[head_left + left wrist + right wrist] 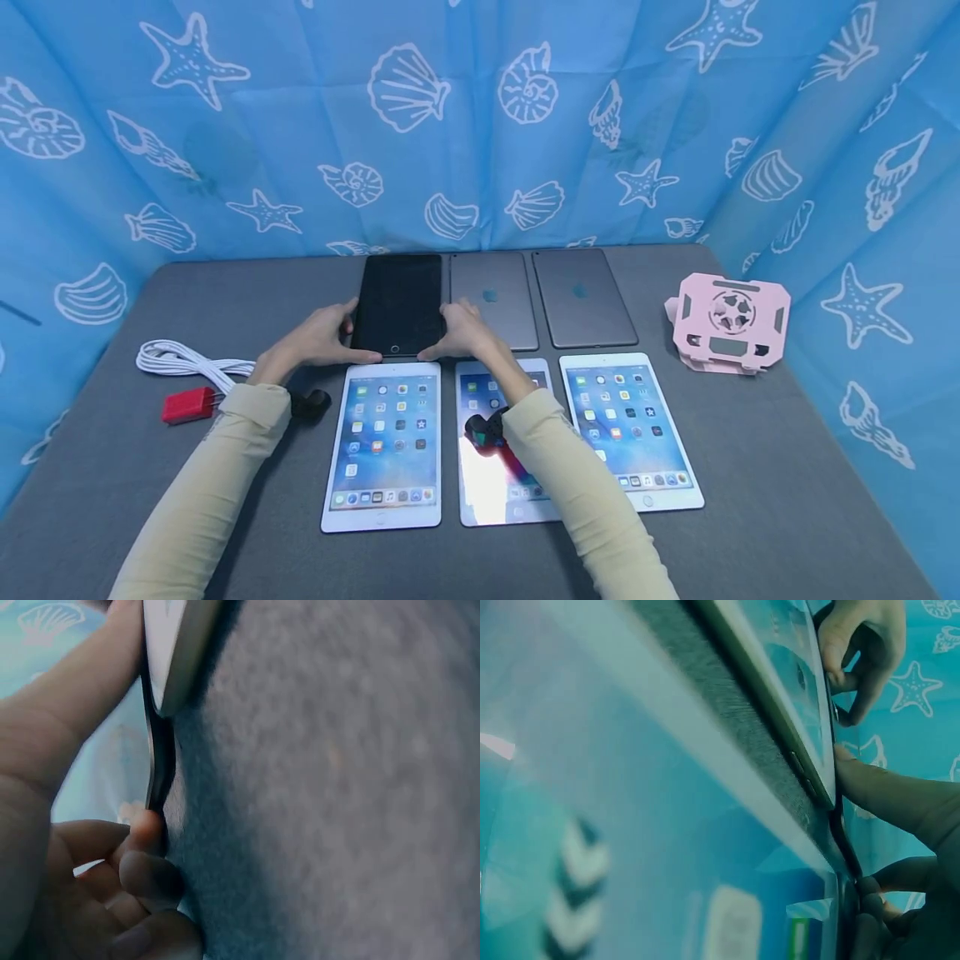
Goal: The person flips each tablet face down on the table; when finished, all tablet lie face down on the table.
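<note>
A black tablet [400, 300] with a dark screen and a round home button lies face up in the back row. My left hand [322, 335] grips its left side, with the thumb along the near edge. On the opposite side, my right hand [467, 327] holds the right edge, its thumb near the same front edge. In the left wrist view, curled fingers [142, 862] meet the tablet's thin dark edge [159, 761]. The right wrist view has both hands at the tablet. Just in front of the thumbs lies a white tablet [386, 446] with a lit home screen.
Two grey tablets [491, 304] [585, 300] lie backs up beside the black one. More lit white tablets [474, 492] [633, 429] fill the front row, one partly under my right forearm. A white cable [176, 358] and red charger [187, 405] lie left; a pink slotted stand [731, 321] sits right.
</note>
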The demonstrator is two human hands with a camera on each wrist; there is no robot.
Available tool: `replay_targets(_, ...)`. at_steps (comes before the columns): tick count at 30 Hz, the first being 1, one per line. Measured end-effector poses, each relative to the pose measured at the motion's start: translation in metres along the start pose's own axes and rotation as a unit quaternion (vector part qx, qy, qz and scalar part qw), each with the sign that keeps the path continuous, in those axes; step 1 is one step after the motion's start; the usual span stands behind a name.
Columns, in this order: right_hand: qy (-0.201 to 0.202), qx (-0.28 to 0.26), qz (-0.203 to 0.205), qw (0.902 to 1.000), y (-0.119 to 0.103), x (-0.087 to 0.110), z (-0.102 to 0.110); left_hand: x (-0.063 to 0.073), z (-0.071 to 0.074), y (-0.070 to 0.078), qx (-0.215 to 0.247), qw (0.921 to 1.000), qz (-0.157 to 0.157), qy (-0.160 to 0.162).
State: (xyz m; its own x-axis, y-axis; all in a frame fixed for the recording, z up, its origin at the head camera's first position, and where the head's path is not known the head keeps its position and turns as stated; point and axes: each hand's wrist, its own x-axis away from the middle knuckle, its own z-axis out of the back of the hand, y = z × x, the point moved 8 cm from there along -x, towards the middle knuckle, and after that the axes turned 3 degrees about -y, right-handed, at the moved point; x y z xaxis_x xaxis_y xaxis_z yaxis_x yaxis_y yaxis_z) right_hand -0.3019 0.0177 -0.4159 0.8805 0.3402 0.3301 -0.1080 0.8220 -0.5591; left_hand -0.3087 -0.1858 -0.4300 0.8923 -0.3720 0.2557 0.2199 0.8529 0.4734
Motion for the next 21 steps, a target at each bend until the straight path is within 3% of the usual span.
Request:
replay_targets(8,0.009,-0.004,-0.003,0.9999,0.0017,-0.0029,-0.0024,0.0008,-0.0004,0.0015,0.003,0.9999,0.001,0.011)
replay_targets(21,0.023,-0.055,-0.014,0.9981,0.0066,-0.0067,-0.0076,0.0008,-0.0015,-0.0005,0.008,0.9997,0.009,0.019)
